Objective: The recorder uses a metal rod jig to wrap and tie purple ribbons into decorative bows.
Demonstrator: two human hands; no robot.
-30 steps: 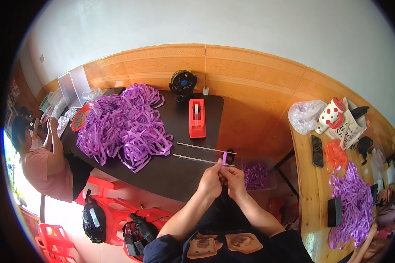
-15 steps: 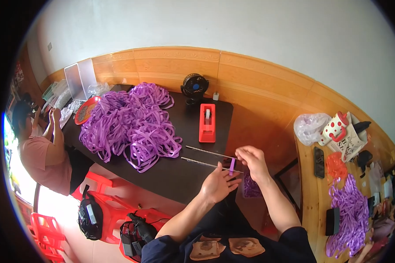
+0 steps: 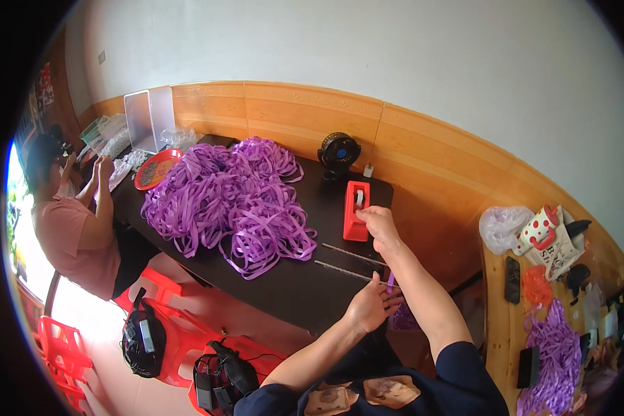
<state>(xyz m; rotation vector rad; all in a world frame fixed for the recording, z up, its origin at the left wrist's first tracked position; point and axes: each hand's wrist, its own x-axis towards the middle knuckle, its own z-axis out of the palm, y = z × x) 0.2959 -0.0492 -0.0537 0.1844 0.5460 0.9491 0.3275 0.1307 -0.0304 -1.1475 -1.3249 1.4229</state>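
Note:
My right hand (image 3: 380,225) is over the near part of a red tape dispenser (image 3: 357,191), with thumb and fingertips pressed together beside its small roll of tape (image 3: 358,200). Whatever they pinch is too small to make out. Palm up at the table's near edge, my left hand (image 3: 374,305) has its fingers spread, its thumb near the closer of two thin metal rods (image 3: 343,269). The other rod (image 3: 350,253) runs alongside it, partly behind my right forearm. A short strip of purple ribbon (image 3: 390,281) shows by the rods' right ends, partly covered.
A big heap of purple ribbon (image 3: 236,201) covers the dark table's (image 3: 291,295) left half. Behind stands a black fan (image 3: 338,154). A person (image 3: 76,222) sits at the far left. Red stools (image 3: 180,333) hold bags. More ribbon (image 3: 551,353) lies on the wooden table at right.
My right hand has left the rods and ribbon and moved up to the tape dispenser. My left hand stays by the rods. The whole view has shifted slightly.

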